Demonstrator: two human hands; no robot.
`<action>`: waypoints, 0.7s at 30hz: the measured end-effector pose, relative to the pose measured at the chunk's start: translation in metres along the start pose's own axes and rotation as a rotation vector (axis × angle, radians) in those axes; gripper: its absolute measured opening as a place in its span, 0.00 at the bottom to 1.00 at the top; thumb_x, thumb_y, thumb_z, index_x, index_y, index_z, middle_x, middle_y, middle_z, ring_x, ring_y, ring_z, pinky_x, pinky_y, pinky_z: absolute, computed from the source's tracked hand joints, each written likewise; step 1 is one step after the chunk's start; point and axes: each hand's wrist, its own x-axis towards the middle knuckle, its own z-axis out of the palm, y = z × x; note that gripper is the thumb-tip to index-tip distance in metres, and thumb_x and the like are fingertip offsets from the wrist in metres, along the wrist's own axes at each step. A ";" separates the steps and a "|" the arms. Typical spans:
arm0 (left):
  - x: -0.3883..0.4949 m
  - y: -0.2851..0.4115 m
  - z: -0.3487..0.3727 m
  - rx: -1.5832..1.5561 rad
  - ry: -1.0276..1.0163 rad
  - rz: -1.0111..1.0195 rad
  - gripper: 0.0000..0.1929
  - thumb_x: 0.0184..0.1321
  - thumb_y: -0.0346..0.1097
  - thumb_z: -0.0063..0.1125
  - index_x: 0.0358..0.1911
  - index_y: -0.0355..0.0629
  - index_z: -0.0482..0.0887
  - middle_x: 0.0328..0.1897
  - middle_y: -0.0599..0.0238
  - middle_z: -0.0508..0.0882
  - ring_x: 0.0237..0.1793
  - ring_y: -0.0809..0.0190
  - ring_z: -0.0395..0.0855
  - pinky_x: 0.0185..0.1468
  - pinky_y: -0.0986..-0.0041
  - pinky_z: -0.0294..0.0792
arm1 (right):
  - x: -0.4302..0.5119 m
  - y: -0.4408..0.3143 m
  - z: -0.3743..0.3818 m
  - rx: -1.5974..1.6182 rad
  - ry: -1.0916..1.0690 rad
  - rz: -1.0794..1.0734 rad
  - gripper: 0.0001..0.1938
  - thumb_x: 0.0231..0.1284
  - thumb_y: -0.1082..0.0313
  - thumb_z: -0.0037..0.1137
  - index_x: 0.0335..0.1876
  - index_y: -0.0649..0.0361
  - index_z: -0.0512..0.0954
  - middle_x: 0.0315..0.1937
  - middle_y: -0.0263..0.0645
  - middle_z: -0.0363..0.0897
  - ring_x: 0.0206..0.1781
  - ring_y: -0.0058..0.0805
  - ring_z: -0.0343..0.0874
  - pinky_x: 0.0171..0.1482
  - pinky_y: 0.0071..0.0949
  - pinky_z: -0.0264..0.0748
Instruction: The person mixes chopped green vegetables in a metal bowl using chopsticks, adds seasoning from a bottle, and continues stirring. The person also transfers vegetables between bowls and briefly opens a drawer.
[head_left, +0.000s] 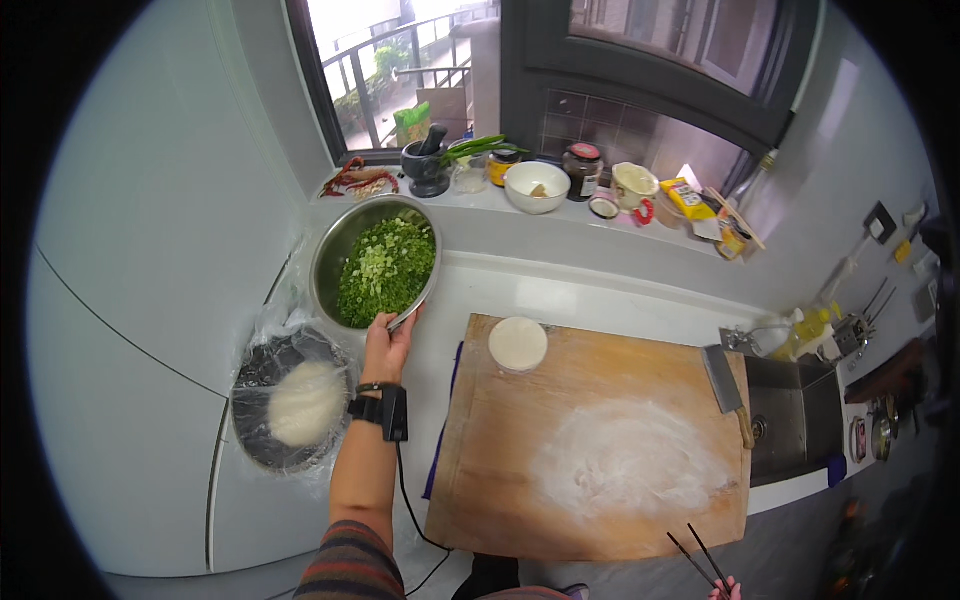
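Note:
My left hand (387, 346) grips the near rim of a stainless steel mixing bowl (322, 262), thumb over the edge. Chopped scallions (386, 270) fill much of the bowl, paler pieces heaped on top. At the bottom right edge of the picture, my right hand (726, 589) holds a pair of dark chopsticks (696, 559), their tips apart over the board's near edge. Between the hands lies a wooden cutting board (517, 450) with a patch of white flour (630, 457) spread on it. Much of my right hand is cut off by the frame.
Dough (307, 405) sits in a plastic-wrapped bowl at left. A round white container (517, 343) stands on the board's far left corner. A cleaver (722, 381) lies at its right edge, beside the sink (802, 397). Jars, a mortar (426, 171) and a white bowl (537, 187) line the sill.

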 end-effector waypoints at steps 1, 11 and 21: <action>-0.023 -0.009 0.012 0.022 -0.043 -0.011 0.16 0.60 0.19 0.36 0.48 0.09 0.62 0.62 0.26 0.66 0.63 0.28 0.66 0.68 0.52 0.68 | 0.000 -0.005 -0.008 0.021 -0.005 -0.002 0.15 0.73 0.61 0.47 0.55 0.64 0.76 0.41 0.42 0.84 0.41 0.27 0.82 0.41 0.23 0.81; -0.305 -0.201 0.040 0.475 -0.210 -0.191 0.03 0.64 0.22 0.46 0.32 0.34 0.70 0.38 0.58 0.75 0.49 0.56 0.78 0.60 0.65 0.74 | 0.042 -0.093 -0.188 0.195 -0.098 -0.131 0.15 0.71 0.59 0.49 0.51 0.63 0.76 0.37 0.42 0.83 0.31 0.24 0.78 0.33 0.19 0.78; -0.383 -0.578 -0.069 0.658 -0.214 -0.816 0.12 0.58 0.19 0.47 0.46 0.28 0.72 0.58 0.41 0.74 0.59 0.37 0.74 0.59 0.47 0.76 | 0.138 -0.156 -0.438 0.573 0.060 -0.458 0.15 0.70 0.60 0.49 0.50 0.66 0.75 0.39 0.51 0.83 0.31 0.33 0.84 0.31 0.24 0.83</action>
